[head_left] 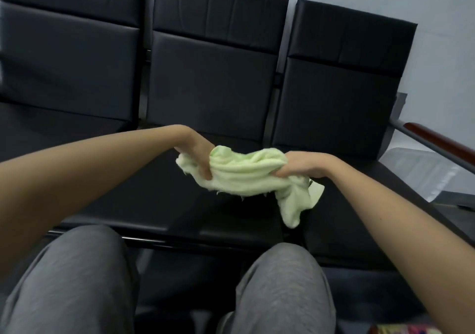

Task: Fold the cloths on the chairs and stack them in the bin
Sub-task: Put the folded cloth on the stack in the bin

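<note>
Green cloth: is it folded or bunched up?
Bunched up: the green cloth sags in wrinkles, gripped by the left hand and right hand.

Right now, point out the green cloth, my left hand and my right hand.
green cloth (pixel 246 179), head view, on its bunched middle between the hands.
left hand (pixel 199 155), head view, on the back of the hand.
right hand (pixel 302 165), head view, on the back of the hand.
</note>
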A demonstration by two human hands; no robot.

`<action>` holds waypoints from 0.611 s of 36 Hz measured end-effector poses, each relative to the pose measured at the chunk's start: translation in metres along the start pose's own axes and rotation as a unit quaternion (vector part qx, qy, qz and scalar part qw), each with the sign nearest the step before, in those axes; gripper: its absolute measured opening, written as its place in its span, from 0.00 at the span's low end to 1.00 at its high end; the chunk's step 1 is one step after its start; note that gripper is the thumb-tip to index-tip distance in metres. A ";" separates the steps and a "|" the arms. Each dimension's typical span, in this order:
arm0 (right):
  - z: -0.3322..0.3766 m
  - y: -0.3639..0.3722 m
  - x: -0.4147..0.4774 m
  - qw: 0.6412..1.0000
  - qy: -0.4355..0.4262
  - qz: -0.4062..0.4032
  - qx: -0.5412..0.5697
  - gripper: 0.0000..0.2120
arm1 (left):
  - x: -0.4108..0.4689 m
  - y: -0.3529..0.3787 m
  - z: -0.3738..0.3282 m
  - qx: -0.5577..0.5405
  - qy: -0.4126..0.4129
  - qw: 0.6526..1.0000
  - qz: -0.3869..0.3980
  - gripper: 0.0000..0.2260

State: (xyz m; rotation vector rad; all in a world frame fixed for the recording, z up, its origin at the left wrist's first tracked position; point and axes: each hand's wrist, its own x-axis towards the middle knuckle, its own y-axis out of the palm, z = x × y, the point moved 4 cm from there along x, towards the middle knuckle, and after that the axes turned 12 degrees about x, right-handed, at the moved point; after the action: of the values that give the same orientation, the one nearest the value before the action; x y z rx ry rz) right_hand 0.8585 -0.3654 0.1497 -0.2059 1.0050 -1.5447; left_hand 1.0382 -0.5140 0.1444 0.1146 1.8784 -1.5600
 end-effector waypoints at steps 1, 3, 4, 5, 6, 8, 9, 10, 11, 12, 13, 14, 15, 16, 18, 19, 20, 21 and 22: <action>0.001 0.006 -0.001 0.998 0.018 0.053 0.007 0.18 | 0.000 0.003 -0.001 -0.047 0.020 0.999 0.011 0.15; -0.002 0.015 -0.001 0.991 0.062 0.120 -0.017 0.24 | 0.001 0.006 0.004 -0.173 0.067 0.983 0.014 0.09; -0.006 0.018 0.001 0.985 0.087 0.147 -0.036 0.22 | 0.001 0.008 0.007 -0.241 0.089 0.966 0.013 0.09; -0.009 0.021 0.003 0.977 0.112 0.178 -0.046 0.20 | 0.002 0.011 0.009 -0.308 0.109 0.945 0.014 0.10; -0.013 0.024 0.006 0.968 0.132 0.205 -0.052 0.20 | 0.004 0.013 0.012 -0.357 0.124 0.926 0.017 0.15; -0.015 0.024 0.013 0.962 0.157 0.216 -0.058 0.22 | 0.011 0.019 0.015 -0.391 0.157 0.905 0.053 0.28; -0.014 0.023 0.017 0.965 0.162 0.195 -0.072 0.21 | 0.014 0.022 0.015 -0.388 0.161 0.904 0.083 0.34; -0.012 0.020 0.022 0.968 0.163 0.163 -0.102 0.19 | 0.017 0.025 0.015 -0.377 0.152 0.906 0.116 0.37; -0.009 0.017 0.029 0.969 0.156 0.125 -0.144 0.18 | 0.020 0.028 0.015 -0.352 0.138 0.914 0.149 0.37; -0.006 0.013 0.037 0.968 0.140 0.088 -0.187 0.16 | 0.022 0.029 0.015 -0.313 0.117 0.927 0.173 0.34; -0.002 0.010 0.042 0.967 0.120 0.053 -0.219 0.14 | 0.024 0.030 0.014 -0.267 0.086 0.941 0.187 0.29; 0.003 0.007 0.050 0.966 0.097 0.022 -0.239 0.11 | 0.029 0.028 0.016 -0.222 0.045 0.957 0.183 0.23; 0.008 0.002 0.057 0.965 0.071 -0.007 -0.253 0.07 | 0.036 0.023 0.018 -0.178 0.000 0.972 0.155 0.17; 0.013 -0.006 0.065 0.963 0.046 -0.039 -0.263 0.03 | 0.043 0.012 0.024 -0.133 -0.048 0.985 0.101 0.11; 0.026 -0.030 0.079 0.960 0.005 -0.124 -0.252 0.02 | 0.049 -0.022 0.036 -0.062 -0.135 0.987 -0.060 0.04; 0.033 -0.047 0.082 0.958 -0.015 -0.181 -0.220 0.05 | 0.048 -0.044 0.043 -0.063 -0.155 0.973 -0.161 0.05; 0.043 -0.067 0.084 0.951 -0.040 -0.245 -0.183 0.08 | 0.044 -0.069 0.050 -0.101 -0.159 0.946 -0.262 0.05; 0.055 -0.087 0.082 0.936 -0.068 -0.311 -0.148 0.09 | 0.037 -0.094 0.056 -0.157 -0.156 0.909 -0.354 0.05; 0.070 -0.105 0.079 0.913 -0.102 -0.374 -0.126 0.09 | 0.027 -0.118 0.062 -0.199 -0.151 0.864 -0.436 0.06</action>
State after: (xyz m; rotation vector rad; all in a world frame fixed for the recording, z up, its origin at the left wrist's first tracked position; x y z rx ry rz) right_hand 0.8070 -0.4776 0.2327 -1.0101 1.0074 -2.0103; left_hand 0.9890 -0.6112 0.2260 -1.2502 2.0421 -1.5238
